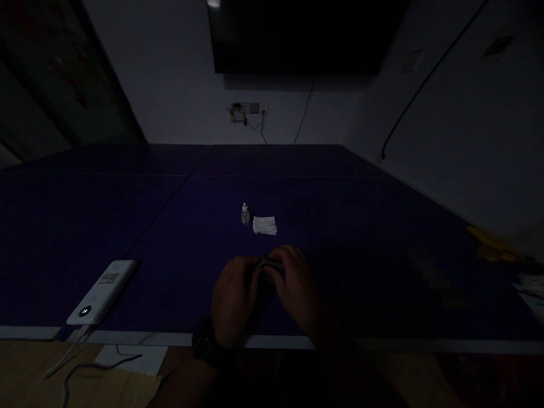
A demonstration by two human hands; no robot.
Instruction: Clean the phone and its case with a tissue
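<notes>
Near the front edge of the dark blue table, my left hand (pixel 233 292) and my right hand (pixel 293 283) meet around a small, thin dark object (pixel 267 262). Both are closed on it, thumbs towards each other. Dim light and my fingers hide most of it, so its kind cannot be made out. Beyond my hands stands a small clear bottle (pixel 245 216) with a white cap, upright. Just right of the bottle lies a folded white cloth or tissue (pixel 264 225). Neither hand touches these two. A dark watch (pixel 206 341) is on my left wrist.
A white power bank (pixel 102 292) with a cable lies on the table (pixel 170 294) at the left. Yellow and white items (pixel 493 245) sit at the far right edge. A wall screen (pixel 301 37) hangs above sockets (pixel 250 109) and cords at the back.
</notes>
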